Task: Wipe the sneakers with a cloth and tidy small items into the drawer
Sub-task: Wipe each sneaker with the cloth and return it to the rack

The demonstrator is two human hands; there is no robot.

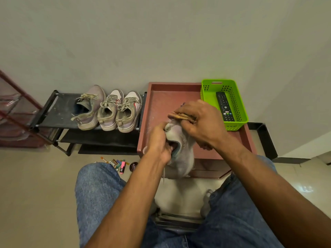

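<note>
My left hand [158, 143] grips a grey sneaker [180, 158] by its opening, fingers inside, and holds it over the front of the reddish cabinet top [161, 99]. My right hand [200, 120] presses a folded brown cloth [180, 116] against the sneaker's upper end. Three more grey sneakers [111, 110] stand side by side on the black shoe rack [48, 111] to the left. Markers and other small items [118, 162] lie on the floor beside a dark round tin [134, 166], just left of my left forearm. The cabinet's drawer front [209, 169] shows below the sneaker.
A green plastic basket [238, 104] holding a black remote control [224, 106] sits on the cabinet's back right corner. A red metal rack [16, 111] stands far left. A black frame [263, 136] leans by the wall at right. My knees in jeans fill the foreground.
</note>
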